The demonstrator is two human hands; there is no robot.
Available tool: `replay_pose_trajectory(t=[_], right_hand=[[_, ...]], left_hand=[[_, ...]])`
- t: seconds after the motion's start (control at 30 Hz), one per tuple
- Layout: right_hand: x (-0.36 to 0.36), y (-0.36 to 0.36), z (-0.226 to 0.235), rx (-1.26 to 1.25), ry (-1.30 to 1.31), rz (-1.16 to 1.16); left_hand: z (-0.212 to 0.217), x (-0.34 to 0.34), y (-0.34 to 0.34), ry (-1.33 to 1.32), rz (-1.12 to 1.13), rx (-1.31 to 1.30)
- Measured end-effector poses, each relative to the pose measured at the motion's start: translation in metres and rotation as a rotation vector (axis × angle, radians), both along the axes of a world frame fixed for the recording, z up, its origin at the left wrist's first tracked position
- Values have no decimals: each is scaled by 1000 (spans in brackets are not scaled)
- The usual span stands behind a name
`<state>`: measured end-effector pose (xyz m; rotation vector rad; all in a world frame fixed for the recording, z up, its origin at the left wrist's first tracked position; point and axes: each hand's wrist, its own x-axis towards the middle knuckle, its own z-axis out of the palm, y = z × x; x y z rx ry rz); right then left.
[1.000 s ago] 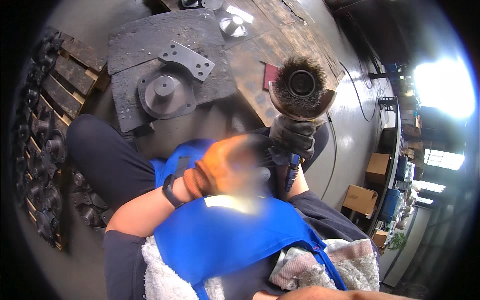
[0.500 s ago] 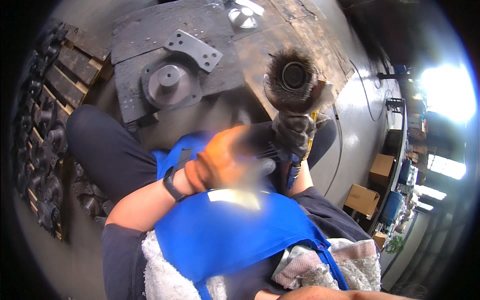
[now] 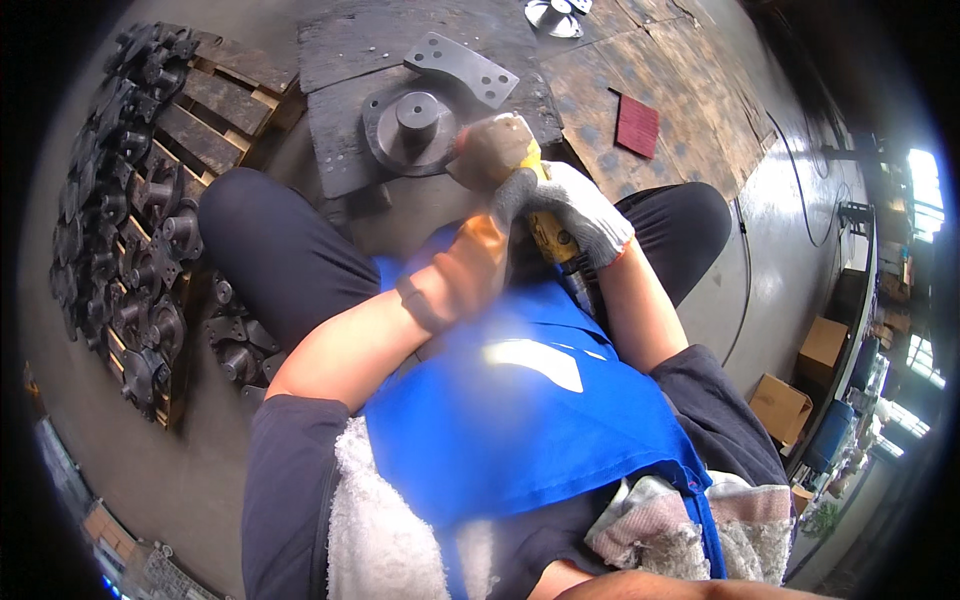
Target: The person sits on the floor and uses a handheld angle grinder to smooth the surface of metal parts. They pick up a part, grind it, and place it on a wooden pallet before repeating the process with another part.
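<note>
Both my hands are on a yellow angle grinder [image 3: 552,236], held between my knees. My right hand [image 3: 592,212], in a white and grey glove, is wrapped round its body. My left hand [image 3: 474,255], in an orange glove with a grey thumb area, is closed at the grinder's near left side; its fingers are partly hidden and blurred. The grinder's guarded head [image 3: 492,150] tilts left, beside a dark round metal flange with a raised hub [image 3: 417,118]. Whether they touch I cannot tell. The wire brush's bristles are not clearly visible. A curved steel plate with holes [image 3: 463,70] lies against the flange's far side.
The flange lies on a worn wooden board [image 3: 335,130]. A dark red pad [image 3: 636,126] and a shiny metal part [image 3: 556,16] sit on the boards to the right. Many dark flanges [image 3: 150,270] crowd a pallet [image 3: 205,138] at left. A cable [image 3: 746,270] crosses the floor at right.
The grinder has turned from brush-up to head tilted left, and moved toward the flange. My left hand has come up beside it. The view has shifted, and the red pad now shows.
</note>
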<state>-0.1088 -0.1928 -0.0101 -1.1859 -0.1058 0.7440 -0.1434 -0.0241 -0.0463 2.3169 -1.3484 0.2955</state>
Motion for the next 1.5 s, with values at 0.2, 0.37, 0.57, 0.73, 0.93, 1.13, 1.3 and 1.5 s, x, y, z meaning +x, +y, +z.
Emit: replay_pose_trajectory(t=[0.2, 0.37, 0.57, 0.73, 0.93, 1.13, 1.3, 1.5], right_hand=[[6, 10, -2, -63, 57, -47], [7, 13, 0, -133, -45, -22], [9, 11, 2, -379, -187, -42], [9, 20, 15, -450, -325, 71], [7, 22, -1, -143, -131, 22], [10, 22, 7, -198, -143, -11], [3, 22, 22, -326, -286, -21], [0, 27, 24, -332, -203, 38]], left_hand=[[-6, 12, 1, 227, 44, -22], [-36, 7, 5, 261, 36, -150], [-34, 10, 3, 135, 85, -71], [-40, 14, -2, 18, 114, 95], [-30, 10, 3, 315, 52, -139], [-40, 14, 5, -40, 128, 108], [10, -7, 20, 374, 105, -300], [13, -1, 18, 313, 0, -245]])
